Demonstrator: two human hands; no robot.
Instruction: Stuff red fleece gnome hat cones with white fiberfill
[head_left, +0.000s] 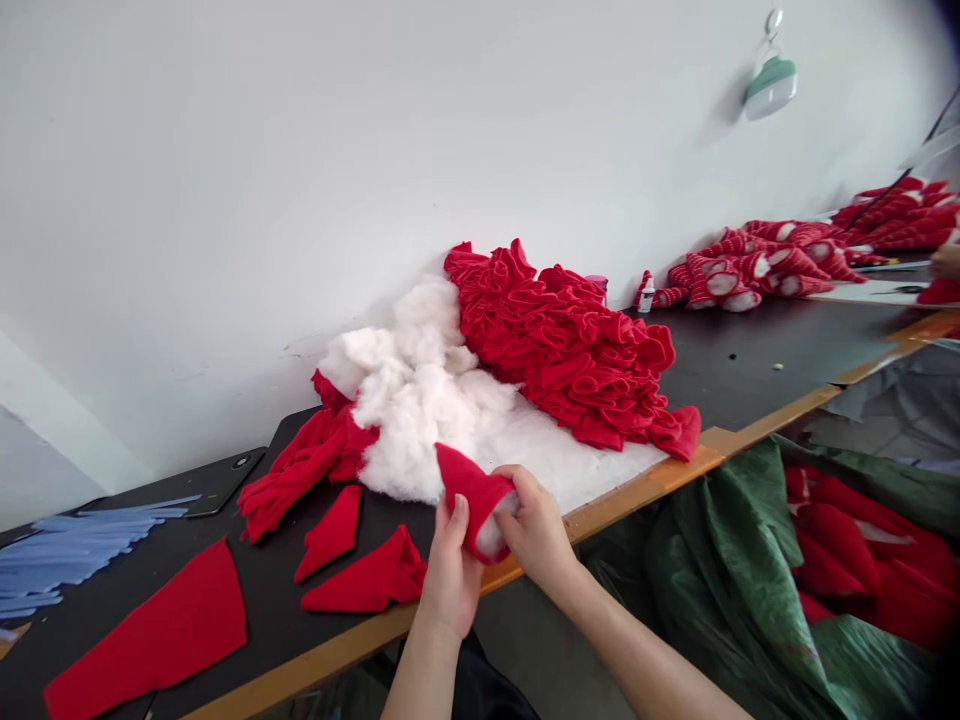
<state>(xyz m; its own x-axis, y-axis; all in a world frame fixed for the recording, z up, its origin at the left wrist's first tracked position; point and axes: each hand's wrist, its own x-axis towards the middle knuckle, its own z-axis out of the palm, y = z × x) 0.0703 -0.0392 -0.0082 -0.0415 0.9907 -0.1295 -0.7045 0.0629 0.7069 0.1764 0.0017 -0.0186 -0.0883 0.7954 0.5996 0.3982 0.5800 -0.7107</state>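
Observation:
A small red fabric cone (466, 482), its pointed tip up and to the left, is between my two hands above the table's front edge. White stuffing (491, 538) shows in its open end, which faces right and down toward me. My left hand (454, 570) is closed around the cone's lower left side, thumb along the fabric. At the open end, my right hand (538, 528) is closed on the rim, with finger ends against the stuffing; some fingertips are hidden. Right behind the cone lies a loose heap of white fibre stuffing (427, 395).
A large pile of red fabric pieces (562, 345) leans by the wall. Flat red pieces (169, 625), blue strips (82, 550) and a phone (225, 482) lie left. Striped stuffed pieces (757, 265) and a small bottle (646, 295) stand farther right. A green sack (720, 560) hangs below.

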